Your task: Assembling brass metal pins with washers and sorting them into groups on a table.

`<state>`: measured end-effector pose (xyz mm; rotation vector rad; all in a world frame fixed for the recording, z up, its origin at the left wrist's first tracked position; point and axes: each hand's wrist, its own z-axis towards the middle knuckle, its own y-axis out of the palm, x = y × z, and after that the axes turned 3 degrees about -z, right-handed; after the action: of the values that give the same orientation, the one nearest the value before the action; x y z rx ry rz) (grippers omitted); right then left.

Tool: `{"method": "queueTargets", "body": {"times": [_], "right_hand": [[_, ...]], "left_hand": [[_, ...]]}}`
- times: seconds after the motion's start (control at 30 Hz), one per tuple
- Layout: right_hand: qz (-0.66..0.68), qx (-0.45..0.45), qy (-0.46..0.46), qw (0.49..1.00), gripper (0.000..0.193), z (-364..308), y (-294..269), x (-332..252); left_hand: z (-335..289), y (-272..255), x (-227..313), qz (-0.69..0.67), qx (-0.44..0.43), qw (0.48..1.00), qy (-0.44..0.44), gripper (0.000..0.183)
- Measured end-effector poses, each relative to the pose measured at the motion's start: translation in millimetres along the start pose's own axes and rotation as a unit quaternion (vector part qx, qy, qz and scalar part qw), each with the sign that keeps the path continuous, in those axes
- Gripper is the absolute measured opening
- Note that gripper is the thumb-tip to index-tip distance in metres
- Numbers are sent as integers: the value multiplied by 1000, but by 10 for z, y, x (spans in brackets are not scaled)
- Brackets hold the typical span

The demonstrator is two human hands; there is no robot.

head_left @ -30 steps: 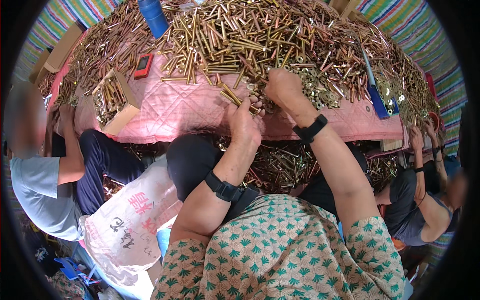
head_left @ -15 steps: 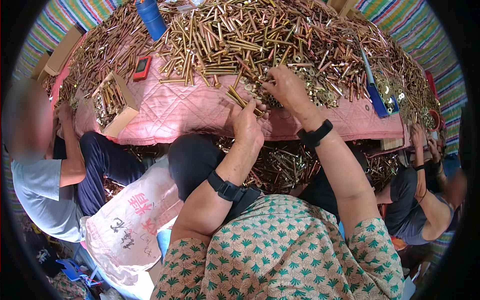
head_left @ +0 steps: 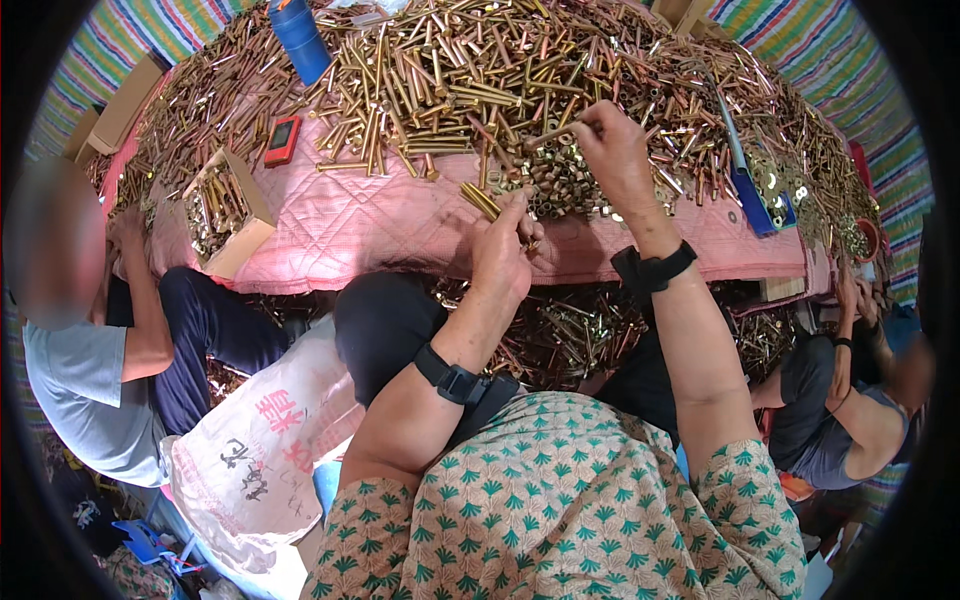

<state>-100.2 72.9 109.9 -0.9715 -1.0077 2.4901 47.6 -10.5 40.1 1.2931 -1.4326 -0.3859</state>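
My left hand (head_left: 500,256) is closed round a small bundle of brass-coloured bolts (head_left: 479,199). Their shanks stick out past the fingers toward the upper left, over the near edge of the pile. Farther away and to the right, my right hand (head_left: 618,155) pinches a single long bolt (head_left: 553,136) by one end, its other end pointing left. Below this bolt lies a heap of small metal nuts (head_left: 565,182). A large mound of loose bolts (head_left: 420,90) spreads out beyond both hands.
The table has a pink quilted cover (head_left: 330,215). On it are a cardboard box (head_left: 252,235) of hardware, a red device (head_left: 282,141), a blue cylinder (head_left: 299,42) and a blue tray (head_left: 752,203). One person (head_left: 85,390) sits at left, another (head_left: 850,410) at right. More bolts lie beneath the table.
My right hand has moved away and a little right, lifting a bolt and uncovering the nuts. My left hand has shifted slightly, still round its bundle.
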Motion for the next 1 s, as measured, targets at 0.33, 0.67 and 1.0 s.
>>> {"method": "queueTargets", "body": {"times": [0.33, 0.67, 1.0], "right_hand": [[416, -105, 181, 885, 7, -219, -395, 50], [330, -165, 172, 913, 13, -235, 270, -33], [-9, -148, -104, 983, 7, -257, 747, -19]], "left_hand": [[-49, 124, -49, 85, 9, 996, 39, 17], [11, 17, -13, 77, 31, 992, 94, 14], [32, 14, 62, 6, 88, 991, 102, 10]]}}
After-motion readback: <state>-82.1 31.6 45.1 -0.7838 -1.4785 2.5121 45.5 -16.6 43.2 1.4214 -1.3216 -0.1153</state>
